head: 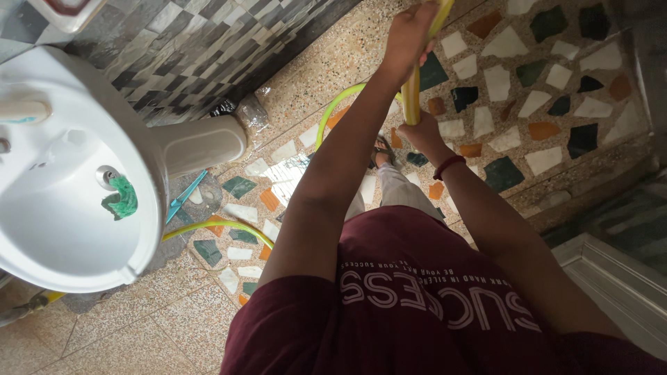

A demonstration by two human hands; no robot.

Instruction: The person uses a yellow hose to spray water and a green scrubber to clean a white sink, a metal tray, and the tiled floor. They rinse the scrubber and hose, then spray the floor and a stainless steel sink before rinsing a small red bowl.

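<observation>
Both hands on a yellow handle [411, 97], held upright in front of the body. Left hand [410, 38] is fisted round it higher up, near the top edge of view; right hand [420, 132] is clamped round it lower down, w/ a red band on the wrist. Handle's lower end is hidden behind the right hand, so can't tell what's on it.

Below: floor [528, 104] of speckled stone set w/ coloured chips — white, green, orange, dark. A sandalled foot [382, 149] stands just under the hands. A yellow-green hose [333, 111] loops across the floor from near the left forearm, another stretch curving at lower left, right by the feet — closest thing underfoot.

Left side: white washbasin [42, 229] on its pedestal, a green scrubber [121, 198] sitting by the drain. Behind it a wall of grey mosaic tile [194, 48]. A blue-green stick lies at the pedestal base. Right: a raised threshold edge, near the right elbow.
</observation>
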